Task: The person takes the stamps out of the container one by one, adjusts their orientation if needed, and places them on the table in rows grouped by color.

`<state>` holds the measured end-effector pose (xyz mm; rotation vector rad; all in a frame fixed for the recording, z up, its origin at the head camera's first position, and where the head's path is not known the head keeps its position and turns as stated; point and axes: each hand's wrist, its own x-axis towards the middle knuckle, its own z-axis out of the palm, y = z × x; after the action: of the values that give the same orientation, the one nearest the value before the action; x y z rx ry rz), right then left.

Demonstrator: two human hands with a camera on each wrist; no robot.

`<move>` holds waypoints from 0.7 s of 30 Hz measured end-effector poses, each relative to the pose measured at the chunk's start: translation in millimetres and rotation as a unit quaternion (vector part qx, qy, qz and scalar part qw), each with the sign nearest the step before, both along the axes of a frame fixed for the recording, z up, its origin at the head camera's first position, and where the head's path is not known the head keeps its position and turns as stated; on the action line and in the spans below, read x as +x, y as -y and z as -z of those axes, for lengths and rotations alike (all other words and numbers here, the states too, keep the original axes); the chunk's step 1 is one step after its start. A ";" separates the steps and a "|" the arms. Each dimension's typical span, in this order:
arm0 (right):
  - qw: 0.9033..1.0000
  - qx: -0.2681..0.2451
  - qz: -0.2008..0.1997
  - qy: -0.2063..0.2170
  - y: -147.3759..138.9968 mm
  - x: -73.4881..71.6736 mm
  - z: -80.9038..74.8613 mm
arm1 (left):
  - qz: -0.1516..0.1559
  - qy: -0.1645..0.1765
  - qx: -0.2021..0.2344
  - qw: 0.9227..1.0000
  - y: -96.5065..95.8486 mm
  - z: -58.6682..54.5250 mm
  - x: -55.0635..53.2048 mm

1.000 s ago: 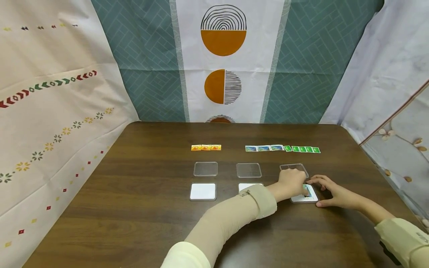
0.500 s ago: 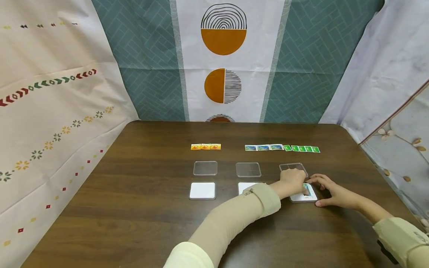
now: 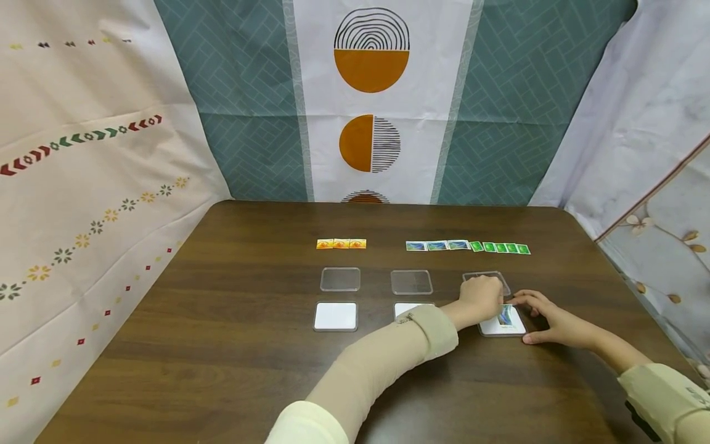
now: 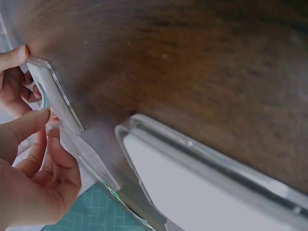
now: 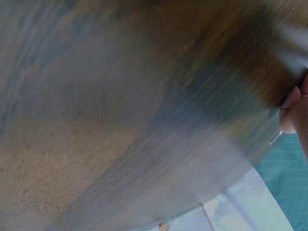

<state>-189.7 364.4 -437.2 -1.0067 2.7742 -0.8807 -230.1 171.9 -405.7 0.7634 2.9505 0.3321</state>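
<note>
In the head view, a shallow clear case with a white insert (image 3: 495, 328) lies at the right of the table. A small blue stamp-like picture (image 3: 505, 316) is over its insert. My left hand (image 3: 481, 300) reaches across from the left, fingers curled. In the left wrist view, the left thumb and a finger (image 4: 41, 118) pinch the near end of that picture. My right hand (image 3: 560, 322) holds the case's right side, thumb at the front corner, a finger at the back one. Only part of the right hand (image 5: 294, 108) shows in the right wrist view.
Behind lie yellow-orange pictures (image 3: 341, 244), several blue ones (image 3: 437, 245) and several green ones (image 3: 501, 248). Clear lids (image 3: 340, 279) (image 3: 412, 282) and a partly hidden lid (image 3: 488, 275) stand in a row. Two cases with white inserts (image 3: 335, 317) (image 3: 409, 308) lie left.
My left hand's fingers have drawn slightly up and back from the blue picture, so more of it shows. The right hand has stayed on the case.
</note>
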 end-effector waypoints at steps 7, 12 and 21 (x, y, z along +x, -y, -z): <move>1.000 0.003 0.005 0.005 1.2 -0.2 -2.0 | 0.052 0.037 0.066 0.996 12.3 -5.3 -2.4; 1.000 0.003 0.001 0.019 3.3 0.5 -2.4 | 0.107 0.061 0.035 0.992 24.2 -10.9 -1.8; 0.999 0.011 0.015 0.045 1.3 0.6 -7.8 | 0.155 0.069 0.033 0.985 39.6 -23.1 1.5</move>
<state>-189.1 363.1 -429.4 -0.8999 2.7250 -0.8751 -228.5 132.3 -382.7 1.1387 2.6493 0.4385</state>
